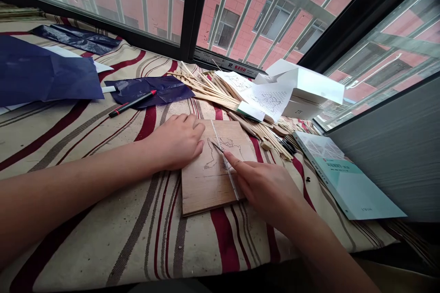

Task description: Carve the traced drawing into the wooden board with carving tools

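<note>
A wooden board (195, 187) lies flat on the striped cloth, with dark line drawing on its face and a thin pale strip (231, 178) running across it from top to bottom. My left hand (182, 141) rests on the board's upper left edge, its fingers curled together; whether anything is under them is hidden. Over the board's right side, my right hand (263, 183) grips a thin dark pointed tool (217, 147), index finger stretched along it. The tool's tip is at the drawing, just left of the strip.
Behind the board are thin wooden sticks (213, 89), drawn papers (270, 98) and a white box (309, 84). A teal book (350, 183) lies right. Dark blue sheets (51, 73) and a black-and-red pen (132, 104) lie left. A barred window (227, 18) stands behind.
</note>
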The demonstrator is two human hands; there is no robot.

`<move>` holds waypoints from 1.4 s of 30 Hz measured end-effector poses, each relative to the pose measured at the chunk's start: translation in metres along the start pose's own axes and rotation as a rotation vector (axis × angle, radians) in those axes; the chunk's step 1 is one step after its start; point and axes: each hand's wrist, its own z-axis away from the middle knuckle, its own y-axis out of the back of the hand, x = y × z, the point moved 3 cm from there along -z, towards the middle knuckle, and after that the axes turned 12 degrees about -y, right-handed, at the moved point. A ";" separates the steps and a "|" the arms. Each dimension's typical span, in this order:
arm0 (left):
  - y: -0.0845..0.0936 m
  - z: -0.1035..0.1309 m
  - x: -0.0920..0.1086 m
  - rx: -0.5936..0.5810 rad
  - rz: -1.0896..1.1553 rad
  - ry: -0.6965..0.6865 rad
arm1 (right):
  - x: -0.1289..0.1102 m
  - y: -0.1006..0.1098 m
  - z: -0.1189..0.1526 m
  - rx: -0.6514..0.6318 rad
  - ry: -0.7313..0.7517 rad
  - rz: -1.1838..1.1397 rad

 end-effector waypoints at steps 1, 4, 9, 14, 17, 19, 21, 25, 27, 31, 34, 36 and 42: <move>0.000 0.000 0.000 -0.001 0.000 -0.002 | 0.001 0.000 0.000 0.003 0.002 -0.002; 0.000 0.000 0.000 0.008 -0.017 0.002 | 0.002 0.000 -0.001 0.027 0.015 -0.002; 0.000 0.000 -0.001 0.024 0.012 -0.001 | 0.003 -0.002 -0.004 -0.017 0.034 -0.019; 0.000 0.000 0.000 0.026 -0.018 0.002 | 0.005 -0.004 -0.002 0.012 0.030 -0.021; -0.001 0.000 -0.001 0.026 -0.001 -0.002 | 0.005 -0.005 -0.001 0.004 0.030 -0.035; -0.001 0.000 -0.001 0.020 0.003 -0.007 | 0.005 -0.005 -0.002 0.009 0.016 -0.023; -0.001 0.000 -0.001 0.011 -0.007 -0.001 | 0.004 -0.004 -0.001 0.025 0.026 -0.026; 0.000 0.000 0.000 -0.005 -0.018 0.004 | 0.003 -0.004 0.002 0.031 0.029 -0.050; 0.000 0.000 0.000 0.005 -0.024 0.006 | 0.001 -0.004 0.005 0.024 -0.001 -0.041; -0.001 -0.001 -0.001 0.026 -0.008 0.013 | -0.010 -0.003 0.014 -0.009 -0.043 -0.039; -0.001 -0.001 -0.001 0.018 0.006 0.013 | -0.019 -0.003 0.019 -0.007 -0.055 -0.034; -0.001 0.000 -0.001 0.014 0.006 0.014 | -0.023 -0.002 0.019 0.020 -0.061 -0.033; -0.001 0.000 0.000 0.024 -0.003 0.011 | -0.025 -0.001 0.016 0.037 -0.056 -0.039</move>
